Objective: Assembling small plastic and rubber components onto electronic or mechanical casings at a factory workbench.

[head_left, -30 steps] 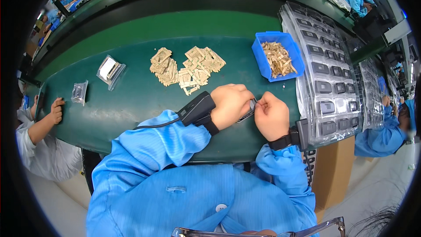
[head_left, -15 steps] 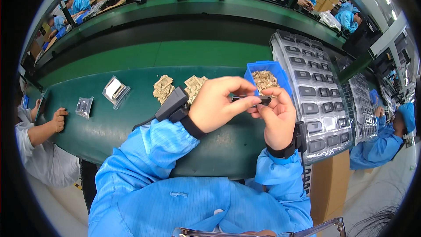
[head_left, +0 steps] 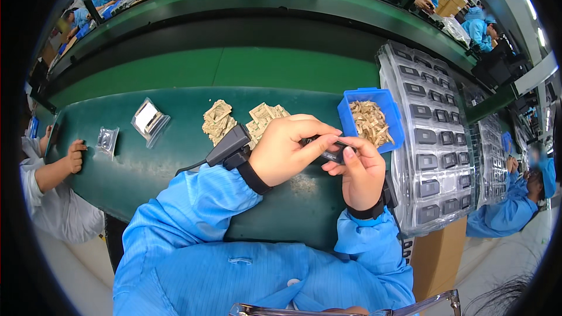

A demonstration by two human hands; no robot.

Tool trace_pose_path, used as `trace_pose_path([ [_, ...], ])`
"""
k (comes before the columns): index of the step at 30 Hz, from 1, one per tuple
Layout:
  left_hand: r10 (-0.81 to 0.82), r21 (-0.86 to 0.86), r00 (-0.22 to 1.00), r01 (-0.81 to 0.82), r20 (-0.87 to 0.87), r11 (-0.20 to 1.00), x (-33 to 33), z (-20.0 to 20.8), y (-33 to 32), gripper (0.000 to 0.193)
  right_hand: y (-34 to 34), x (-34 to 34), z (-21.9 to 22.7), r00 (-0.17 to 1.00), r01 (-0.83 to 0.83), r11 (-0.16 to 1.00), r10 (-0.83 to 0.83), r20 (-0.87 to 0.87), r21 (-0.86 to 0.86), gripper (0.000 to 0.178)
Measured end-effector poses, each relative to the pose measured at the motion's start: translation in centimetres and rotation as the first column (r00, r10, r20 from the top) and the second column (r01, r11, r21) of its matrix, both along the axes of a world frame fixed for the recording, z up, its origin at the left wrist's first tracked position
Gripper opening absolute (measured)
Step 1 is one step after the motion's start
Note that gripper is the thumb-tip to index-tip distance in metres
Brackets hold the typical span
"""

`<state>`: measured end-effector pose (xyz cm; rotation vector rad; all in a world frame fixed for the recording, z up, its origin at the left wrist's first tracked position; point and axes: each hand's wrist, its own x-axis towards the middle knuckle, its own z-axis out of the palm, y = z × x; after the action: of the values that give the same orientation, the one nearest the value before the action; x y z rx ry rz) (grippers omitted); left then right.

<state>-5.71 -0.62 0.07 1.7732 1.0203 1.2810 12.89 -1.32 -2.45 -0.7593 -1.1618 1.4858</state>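
Between my two hands is a small black plastic part (head_left: pixel 332 155), held over the green tabletop. My left hand (head_left: pixel 288 147) pinches its left end between thumb and fingers. At its other end, my right hand (head_left: pixel 362 171) has the thumb and fingertips closed on it. The fingers cover much of the part, so its full shape is hidden. Just beyond my right hand stands a blue bin (head_left: pixel 346 118) full of small tan strips (head_left: pixel 370 123). Two piles of flat tan pieces (head_left: pixel 218 120) lie beyond my left wrist.
At the right, clear plastic trays (head_left: pixel 436 140) hold many black rectangular parts. Two clear bags, one with white contents (head_left: pixel 150 119) and a smaller one (head_left: pixel 107 141), lie on the left of the green table (head_left: pixel 146 169). Another person's hand (head_left: pixel 76 155) rests at the left edge.
The black part has tilted, showing more of its broad face. My hands have shifted slightly left and down, and the view has moved a little.
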Motion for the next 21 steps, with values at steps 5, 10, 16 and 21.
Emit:
trace_pose_path([
  [5, -0.102, -0.053, 0.994, 0.104, 0.033, 0.993, 0.2, -0.7, 0.1, 0.017, -0.4, -0.2, 0.1, 0.992, 0.108, 0.994, -0.108, 0.068, 0.004, 0.02],
  [10, 0.203, 0.008, 0.975, -0.205, 0.093, 0.979, 0.6, -1.1, -0.3, 0.03, -1.3, -0.7, 0.0, 0.976, 0.188, 0.964, -0.205, 0.076, 0.189, 0.014],
  [16, 0.297, 0.117, 0.953, -0.302, 0.059, 0.946, 0.0, -1.3, -0.2, 0.026, -1.1, -0.7, -1.8, 0.962, 0.17, 0.856, -0.251, 0.106, 0.489, 0.025],
  [21, 0.176, -0.037, 0.972, -0.172, 0.156, 0.984, 0.0, -1.0, -0.1, 0.013, -0.6, 0.3, -2.0, 0.954, 0.071, 0.815, -0.223, 0.198, 0.575, 0.034],
])
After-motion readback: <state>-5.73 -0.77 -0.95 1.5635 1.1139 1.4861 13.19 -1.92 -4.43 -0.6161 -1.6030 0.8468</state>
